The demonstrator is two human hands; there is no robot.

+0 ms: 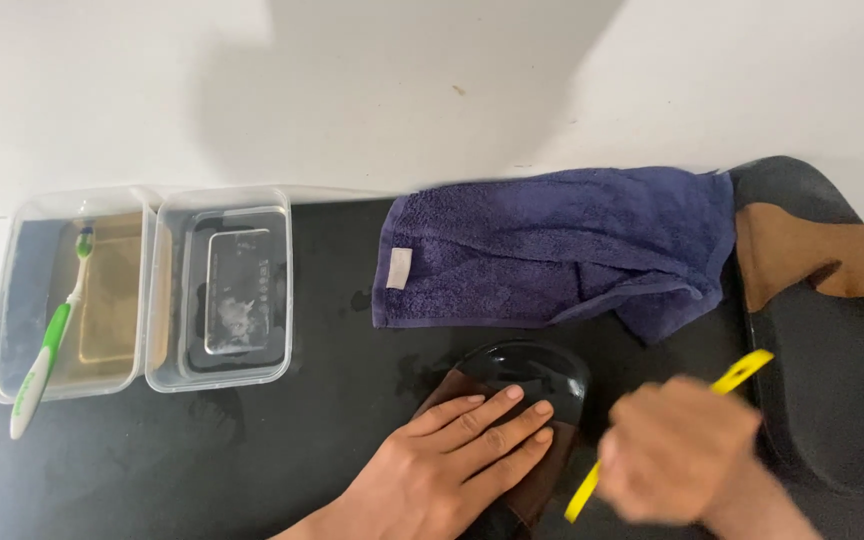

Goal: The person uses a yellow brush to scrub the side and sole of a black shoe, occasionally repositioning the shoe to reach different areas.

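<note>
Left hand (pixel 452 455) flat on a wet black slipper with a brown strap (pixel 527 385), no grip, fingers spread.
Right hand (pixel 677 450), blurry, has its grip closed round a yellow plastic toothbrush (pixel 742 372) just right of that slipper on the black table (pixel 252 460).

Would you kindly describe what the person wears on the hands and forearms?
Nothing shows on them. The left hand is bare: no glove, ring or watch, with short plain nails, and no sleeve reaches the wrist. The right hand is blurred but looks bare too, its forearm uncovered to the picture's edge.

A wet black slipper (pixel 537 372) with brown strap lies flat; a yellow toothbrush (pixel 742 372) slants beside it
</note>
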